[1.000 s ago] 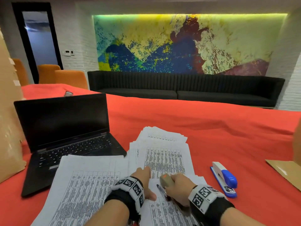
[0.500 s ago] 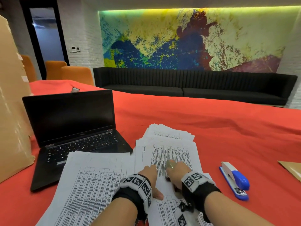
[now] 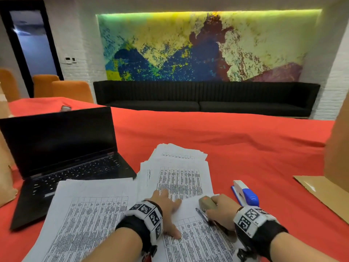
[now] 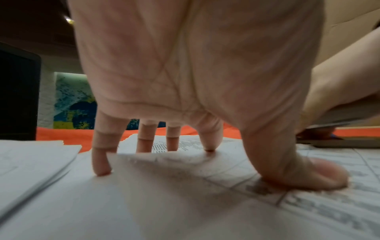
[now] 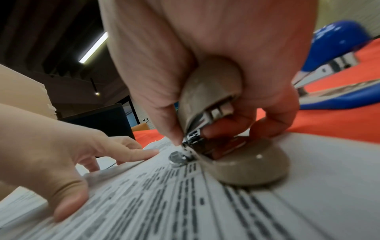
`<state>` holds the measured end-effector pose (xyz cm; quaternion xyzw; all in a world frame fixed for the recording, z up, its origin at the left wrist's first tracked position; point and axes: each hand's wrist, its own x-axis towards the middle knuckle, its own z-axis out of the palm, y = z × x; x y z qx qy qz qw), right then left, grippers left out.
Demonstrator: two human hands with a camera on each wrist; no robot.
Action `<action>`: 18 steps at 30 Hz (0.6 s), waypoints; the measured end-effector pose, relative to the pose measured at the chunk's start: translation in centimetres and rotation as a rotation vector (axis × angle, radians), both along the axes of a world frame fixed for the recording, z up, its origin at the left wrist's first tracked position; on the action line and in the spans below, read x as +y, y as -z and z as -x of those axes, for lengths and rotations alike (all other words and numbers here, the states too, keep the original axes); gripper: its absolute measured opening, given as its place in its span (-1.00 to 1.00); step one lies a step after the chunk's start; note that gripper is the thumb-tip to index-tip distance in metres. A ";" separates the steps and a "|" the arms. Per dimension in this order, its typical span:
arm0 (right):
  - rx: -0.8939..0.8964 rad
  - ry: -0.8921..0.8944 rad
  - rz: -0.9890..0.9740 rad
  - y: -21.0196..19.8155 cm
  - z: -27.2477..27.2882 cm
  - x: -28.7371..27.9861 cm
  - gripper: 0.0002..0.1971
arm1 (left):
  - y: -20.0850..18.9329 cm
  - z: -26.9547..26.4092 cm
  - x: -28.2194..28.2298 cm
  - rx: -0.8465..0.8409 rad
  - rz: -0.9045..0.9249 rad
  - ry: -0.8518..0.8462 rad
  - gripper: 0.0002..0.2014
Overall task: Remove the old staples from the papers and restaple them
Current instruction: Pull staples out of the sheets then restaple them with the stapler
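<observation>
My right hand (image 5: 205,65) grips one grey-brown stapler (image 5: 207,97), nose pointing away from me. My flat left hand (image 3: 166,208) presses the printed white papers (image 3: 198,241).

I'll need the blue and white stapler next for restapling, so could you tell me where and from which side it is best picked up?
Grip the blue and white stapler across its two long sides, over the rounded blue top, coming from above. It lies flat on the red cloth, unobstructed, just right of the right hand.
</observation>
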<state>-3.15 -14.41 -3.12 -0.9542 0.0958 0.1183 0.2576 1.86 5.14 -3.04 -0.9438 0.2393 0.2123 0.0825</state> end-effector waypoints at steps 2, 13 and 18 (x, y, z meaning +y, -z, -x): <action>-0.004 0.004 -0.008 0.4 -1.0 0.6 -0.83 | 0.1 0.0 -0.2 -0.002 -0.015 0.002 0.05; -0.043 -0.059 -0.081 0.3 -2.6 2.0 -0.76 | 0.3 -0.6 0.1 0.024 -0.015 0.010 0.07; -0.001 -0.038 -0.128 -0.3 -0.1 1.7 -0.77 | 0.4 -0.5 0.1 0.013 -0.021 0.015 0.08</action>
